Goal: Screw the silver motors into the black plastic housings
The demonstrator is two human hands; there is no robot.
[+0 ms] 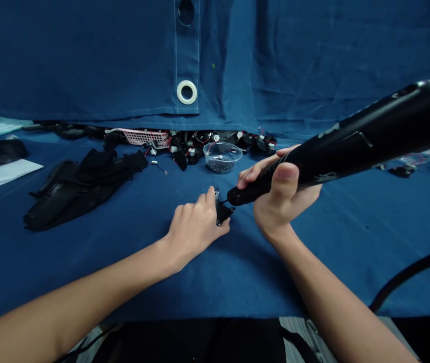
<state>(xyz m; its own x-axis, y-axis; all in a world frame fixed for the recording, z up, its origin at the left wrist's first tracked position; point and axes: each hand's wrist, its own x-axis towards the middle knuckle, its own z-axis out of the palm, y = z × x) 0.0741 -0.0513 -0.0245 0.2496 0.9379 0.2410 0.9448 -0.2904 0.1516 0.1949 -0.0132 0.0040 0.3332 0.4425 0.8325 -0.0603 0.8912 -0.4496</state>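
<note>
The left hand [195, 227] pinched a small black part [223, 213]; the right hand [281, 194] wrapped around a fat black tool [335, 156].

The tool's tip sat just beside the part, mid-frame, above the blue cloth [351, 252]. Toward upper middle stood a clear bowl [222, 156] of dark bits, near black parts with red wires [203, 143] under a hanging blue sheet [124, 60].
</note>
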